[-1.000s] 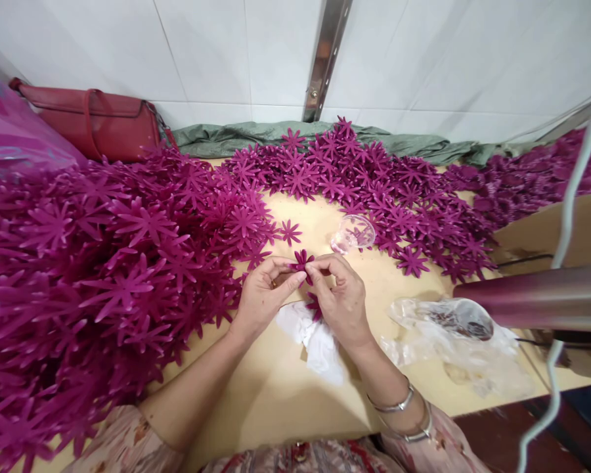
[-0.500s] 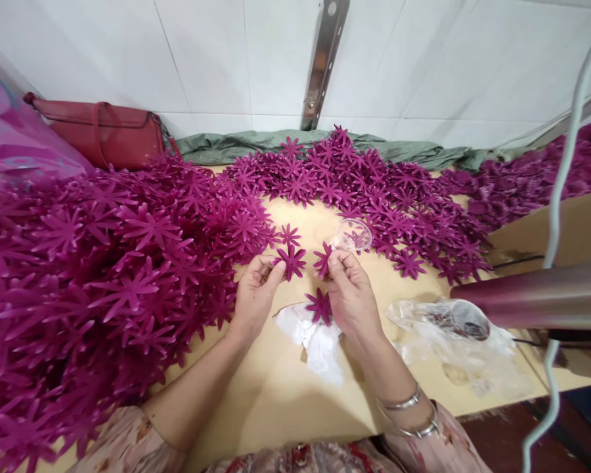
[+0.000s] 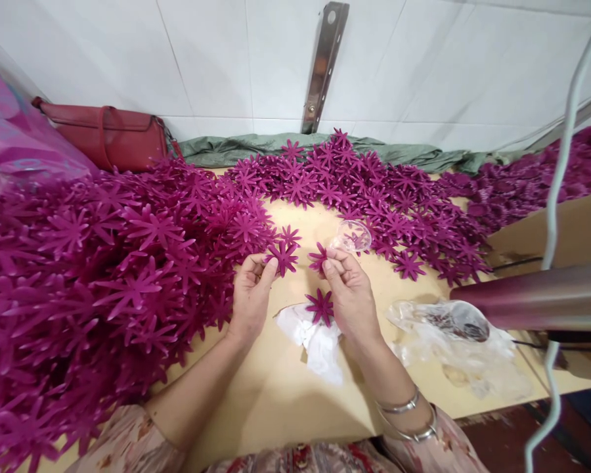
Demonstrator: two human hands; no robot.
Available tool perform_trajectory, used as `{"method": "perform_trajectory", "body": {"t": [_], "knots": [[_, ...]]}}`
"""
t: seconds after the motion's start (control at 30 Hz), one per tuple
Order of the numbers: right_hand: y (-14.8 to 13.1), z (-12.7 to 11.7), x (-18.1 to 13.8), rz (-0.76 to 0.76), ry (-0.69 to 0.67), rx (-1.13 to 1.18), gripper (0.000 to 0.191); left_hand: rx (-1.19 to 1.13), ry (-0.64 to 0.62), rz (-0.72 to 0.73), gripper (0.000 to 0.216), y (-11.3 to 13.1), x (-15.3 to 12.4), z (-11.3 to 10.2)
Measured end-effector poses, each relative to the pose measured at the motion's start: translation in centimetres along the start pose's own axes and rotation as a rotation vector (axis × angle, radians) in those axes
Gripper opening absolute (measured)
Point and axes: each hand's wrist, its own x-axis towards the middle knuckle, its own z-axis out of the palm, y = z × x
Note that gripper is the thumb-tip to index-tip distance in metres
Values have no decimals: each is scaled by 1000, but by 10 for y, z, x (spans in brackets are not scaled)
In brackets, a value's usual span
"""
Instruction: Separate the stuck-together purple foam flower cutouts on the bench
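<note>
Between thumb and fingers, my left hand [image 3: 252,289] pinches a magenta star-shaped flower piece [image 3: 284,258] with narrow petals. Across a small gap, my right hand [image 3: 352,286] pinches a second flower piece [image 3: 319,257], turned partly edge-on. A third flower piece [image 3: 321,307] lies below, on a crumpled white cloth [image 3: 320,345], beside my right hand. Beyond my right fingers sits a round clear plastic dish [image 3: 353,235]. One loose flower piece [image 3: 289,234] rests just past my left hand's piece.
A big heap of magenta flower pieces [image 3: 142,263] covers the left side, and another heap [image 3: 347,174] runs along the back. At right are a clear plastic bag [image 3: 465,355], a metallic cylinder [image 3: 542,292] and a hanging white cable [image 3: 554,203]. A red bag [image 3: 103,135] stands back left.
The flower pieces in my hands have shifted slightly apart, my left one to the left and turned a little. Both hands keep their pinch.
</note>
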Motion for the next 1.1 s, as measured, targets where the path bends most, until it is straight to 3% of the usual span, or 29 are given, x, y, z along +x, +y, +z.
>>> {"method": "perform_trajectory", "body": {"t": [0.17, 0.33, 0.47, 0.53, 0.67, 1.1], "knots": [[1, 0, -2, -86, -13, -167, 16, 88, 61, 98, 26, 6, -2, 0], [5, -1, -4, -283, -108, -436, 33, 189, 70, 168, 26, 13, -5, 3], [-2, 2, -9, -579, -58, -570, 25, 206, -47, 115, 27, 16, -7, 7], [-6, 5, -10, -654, -48, -608, 20, 202, -148, 68, 26, 17, -8, 9], [-8, 9, -12, -653, -52, -650, 15, 183, -252, 56, 25, 18, -9, 13], [-7, 4, -12, -556, -100, -581, 11, 206, -248, 2, 22, 13, -9, 9]]}}
